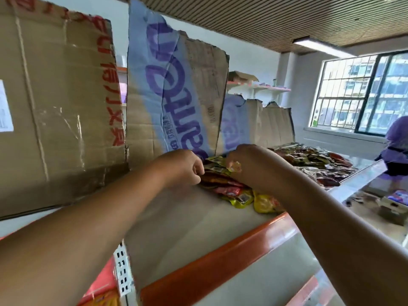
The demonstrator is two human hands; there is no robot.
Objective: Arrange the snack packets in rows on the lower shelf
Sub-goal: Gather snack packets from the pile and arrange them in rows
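You are reaching both arms out over the shelf (187, 224), a grey board with an orange strip (220, 257) running along its front. Your left hand (183, 167) is sitting at the left side of the pile (227, 188) of snack packets. Its fingers are curling in tight, and the thumb and first finger are pinching the pile's edge. Your right hand (251, 164) is sitting at the right side of the pile. Its fingers are bending down, and the tips are holding a small yellow packet (235, 166) just above the pile. The two hands are near each other but not touching. The pile is lying flat toward the back of the shelf, close to the cardboard. Its red, brown and yellow-green packets are lapping over each other, and the front ones are reaching near the orange strip. The far packets (313, 164) are lying spread out farther right, well apart from your hands. Three cardboard sheets are standing up behind it all. The red-letter sheet (55, 107) is on the left, the purple-letter sheet (172, 96) is in the middle, and the torn sheet (260, 127) is lower on the right. A white post (122, 268) with little holes is showing under your left arm. A window (362, 93) with bars is letting in light at the far right. A person (397, 146) in purple is showing at the right edge. A lamp (320, 46) is glowing on the ceiling.
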